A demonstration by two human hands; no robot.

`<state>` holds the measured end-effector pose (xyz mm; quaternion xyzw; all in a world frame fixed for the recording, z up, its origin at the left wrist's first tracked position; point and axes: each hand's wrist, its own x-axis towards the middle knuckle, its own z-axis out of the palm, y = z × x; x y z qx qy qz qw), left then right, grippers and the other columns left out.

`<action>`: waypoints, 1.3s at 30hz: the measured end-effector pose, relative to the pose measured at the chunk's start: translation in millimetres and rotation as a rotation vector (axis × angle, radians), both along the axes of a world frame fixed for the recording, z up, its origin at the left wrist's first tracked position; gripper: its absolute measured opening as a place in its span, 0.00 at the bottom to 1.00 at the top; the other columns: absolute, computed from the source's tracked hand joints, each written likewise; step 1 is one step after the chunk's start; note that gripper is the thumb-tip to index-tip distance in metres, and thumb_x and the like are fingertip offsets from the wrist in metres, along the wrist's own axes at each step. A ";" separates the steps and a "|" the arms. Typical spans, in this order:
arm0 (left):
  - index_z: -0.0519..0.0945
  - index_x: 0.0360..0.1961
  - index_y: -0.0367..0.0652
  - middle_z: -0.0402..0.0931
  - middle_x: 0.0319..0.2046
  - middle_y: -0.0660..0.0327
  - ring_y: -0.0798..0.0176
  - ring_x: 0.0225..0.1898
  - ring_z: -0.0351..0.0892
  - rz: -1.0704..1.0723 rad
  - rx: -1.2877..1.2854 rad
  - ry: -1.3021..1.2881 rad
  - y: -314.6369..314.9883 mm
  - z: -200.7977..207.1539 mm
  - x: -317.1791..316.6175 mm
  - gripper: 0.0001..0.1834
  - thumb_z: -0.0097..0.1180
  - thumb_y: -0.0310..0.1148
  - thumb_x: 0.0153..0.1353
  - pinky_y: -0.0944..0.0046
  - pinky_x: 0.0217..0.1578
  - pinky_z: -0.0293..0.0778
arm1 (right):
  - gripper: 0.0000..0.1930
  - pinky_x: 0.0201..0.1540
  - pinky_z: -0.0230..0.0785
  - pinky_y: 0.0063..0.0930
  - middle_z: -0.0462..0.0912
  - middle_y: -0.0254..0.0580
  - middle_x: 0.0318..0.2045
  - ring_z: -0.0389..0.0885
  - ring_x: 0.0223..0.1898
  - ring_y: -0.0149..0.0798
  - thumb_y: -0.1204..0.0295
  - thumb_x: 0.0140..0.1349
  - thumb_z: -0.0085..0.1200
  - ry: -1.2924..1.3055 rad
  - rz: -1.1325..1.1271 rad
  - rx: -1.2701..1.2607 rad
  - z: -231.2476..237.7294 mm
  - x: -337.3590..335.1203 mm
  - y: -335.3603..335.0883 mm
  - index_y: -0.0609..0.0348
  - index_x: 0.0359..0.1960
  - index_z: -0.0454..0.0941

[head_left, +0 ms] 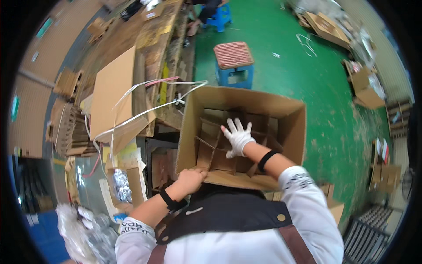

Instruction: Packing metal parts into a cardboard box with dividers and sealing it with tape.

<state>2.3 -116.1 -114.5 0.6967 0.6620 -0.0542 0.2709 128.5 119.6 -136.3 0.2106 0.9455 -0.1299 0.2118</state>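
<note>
An open cardboard box (248,97) stands in front of me, its inside split into cells by a grid of cardboard dividers (212,130). My bare left hand (192,180) grips the box's near rim at the left corner, fingers curled over the edge. Inside the box, my right hand (239,138) wears a white glove with one bare fingertip showing. Its fingers are spread wide over the dividers, palm down, holding nothing. Whether it presses on them I cannot tell. The cells under that hand are partly hidden.
Left of the box, flat cardboard (112,83) and a loose white strap (140,115) lie by a wooden workbench (151,48). A blue stool (235,77) with a striped top stands beyond. Another person (204,13) is at the far end. Cartons (368,88) line the right wall.
</note>
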 end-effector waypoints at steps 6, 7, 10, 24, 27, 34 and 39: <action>0.80 0.33 0.50 0.79 0.25 0.59 0.56 0.30 0.82 0.177 0.257 0.063 -29.5 -8.0 27.0 0.09 0.50 0.31 0.52 0.56 0.31 0.76 | 0.58 0.62 0.35 0.77 0.35 0.47 0.73 0.34 0.72 0.57 0.47 0.34 0.71 -0.151 0.081 0.264 -108.5 -31.2 3.3 0.43 0.70 0.52; 0.80 0.32 0.51 0.79 0.26 0.60 0.57 0.32 0.82 0.188 0.214 0.115 -30.8 -1.0 30.0 0.08 0.50 0.31 0.52 0.57 0.33 0.76 | 0.59 0.62 0.35 0.77 0.36 0.47 0.73 0.34 0.72 0.57 0.48 0.33 0.72 -0.158 0.095 0.210 -109.0 -33.1 3.5 0.44 0.69 0.53; 0.80 0.33 0.52 0.79 0.29 0.62 0.60 0.35 0.81 0.278 0.086 0.184 -33.3 4.3 26.7 0.08 0.50 0.31 0.52 0.57 0.38 0.75 | 0.60 0.62 0.35 0.76 0.38 0.48 0.72 0.35 0.72 0.57 0.47 0.33 0.71 -0.139 0.236 0.103 -81.3 -56.0 -6.6 0.45 0.70 0.50; 0.78 0.29 0.54 0.76 0.32 0.66 0.61 0.40 0.76 0.393 0.509 0.146 -69.2 -37.2 39.7 0.04 0.57 0.35 0.49 0.53 0.47 0.64 | 0.30 0.63 0.59 0.34 0.69 0.56 0.60 0.70 0.59 0.51 0.67 0.61 0.51 0.087 0.147 -0.932 25.0 -34.1 -31.0 0.70 0.63 0.59; 0.76 0.47 0.49 0.72 0.49 0.58 0.55 0.55 0.69 0.412 0.950 -0.104 -102.1 -7.2 37.9 0.24 0.65 0.35 0.45 0.46 0.56 0.60 | 0.25 0.62 0.60 0.31 0.70 0.52 0.59 0.71 0.58 0.46 0.74 0.63 0.44 -0.003 -0.534 -1.892 -26.7 29.1 87.0 0.71 0.62 0.62; 0.74 0.41 0.38 0.72 0.41 0.50 0.48 0.44 0.70 1.830 1.172 0.466 -445.3 52.3 -11.3 0.20 0.64 0.30 0.46 0.54 0.45 0.67 | 0.21 0.57 0.64 0.31 0.74 0.52 0.54 0.74 0.53 0.45 0.73 0.63 0.45 0.134 -0.009 -1.216 -105.6 42.8 -10.1 0.70 0.57 0.66; 0.76 0.45 0.45 0.70 0.48 0.62 0.55 0.57 0.64 2.064 0.018 1.100 -691.5 120.4 62.3 0.32 0.73 0.35 0.35 0.49 0.52 0.60 | 0.18 0.53 0.67 0.31 0.76 0.52 0.50 0.76 0.50 0.45 0.73 0.64 0.45 0.320 0.326 -0.711 -131.7 17.8 -117.0 0.70 0.53 0.69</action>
